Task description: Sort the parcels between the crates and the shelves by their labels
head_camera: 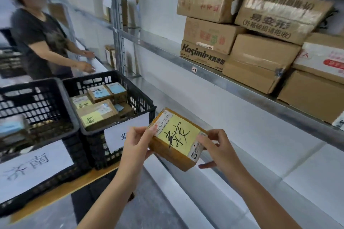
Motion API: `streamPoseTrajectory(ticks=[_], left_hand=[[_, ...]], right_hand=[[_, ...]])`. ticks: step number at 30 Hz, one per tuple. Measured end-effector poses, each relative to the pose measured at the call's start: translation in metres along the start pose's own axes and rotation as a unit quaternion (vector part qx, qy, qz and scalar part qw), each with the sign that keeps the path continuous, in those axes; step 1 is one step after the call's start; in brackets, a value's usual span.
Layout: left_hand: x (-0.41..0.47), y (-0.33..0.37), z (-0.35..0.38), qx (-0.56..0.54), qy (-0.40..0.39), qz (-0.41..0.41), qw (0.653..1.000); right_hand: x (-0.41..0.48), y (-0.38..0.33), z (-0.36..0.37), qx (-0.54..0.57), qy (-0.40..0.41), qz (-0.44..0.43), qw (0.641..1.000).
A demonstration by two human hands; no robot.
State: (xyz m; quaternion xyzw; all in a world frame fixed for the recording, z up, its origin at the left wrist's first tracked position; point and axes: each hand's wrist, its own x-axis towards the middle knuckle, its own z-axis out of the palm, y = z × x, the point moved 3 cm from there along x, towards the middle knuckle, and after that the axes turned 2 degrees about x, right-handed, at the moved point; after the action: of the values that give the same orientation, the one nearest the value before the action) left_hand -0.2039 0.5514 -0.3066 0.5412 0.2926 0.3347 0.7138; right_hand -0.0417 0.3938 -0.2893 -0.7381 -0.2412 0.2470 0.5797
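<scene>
Now both hands, left hand (pixel 138 142) and right hand (pixel 216 148), clamp the parcel (pixel 176 140) by its short ends, its yellow label up, with the matching crate (pixel 109 106) just left, nearer the left hand.

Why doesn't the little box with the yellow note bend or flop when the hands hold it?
The small parcel looks like stiff cardboard: its edges stay straight between the left hand and right hand. It is probably light, since mostly fingertips hold it up. Its flat sides suggest it would sit still rather than roll.
</scene>
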Motion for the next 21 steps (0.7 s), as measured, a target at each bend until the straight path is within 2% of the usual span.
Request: streamPoseTrajectory(ticks=[6, 12, 17, 21], left_hand=[[0.036, 0.027, -0.058, -0.002, 0.029, 0.013, 0.999], [0.079, 0.054, -0.128, 0.017, 0.027, 0.033, 0.999], [0.117, 0.071, -0.169, 0.052, 0.011, 0.054, 0.997], [0.149, 0.08, -0.188, 0.087, 0.009, 0.062, 0.994]], right_hand=[[0.032, -0.029, 0.07, 0.069, -0.132, 0.066, 0.987], [0.062, -0.057, 0.155, 0.002, -0.246, 0.041, 0.968], [0.093, -0.057, 0.205, 0.061, -0.26, 0.095, 0.959], [0.116, -0.058, 0.23, 0.1, -0.247, 0.1, 0.959]])
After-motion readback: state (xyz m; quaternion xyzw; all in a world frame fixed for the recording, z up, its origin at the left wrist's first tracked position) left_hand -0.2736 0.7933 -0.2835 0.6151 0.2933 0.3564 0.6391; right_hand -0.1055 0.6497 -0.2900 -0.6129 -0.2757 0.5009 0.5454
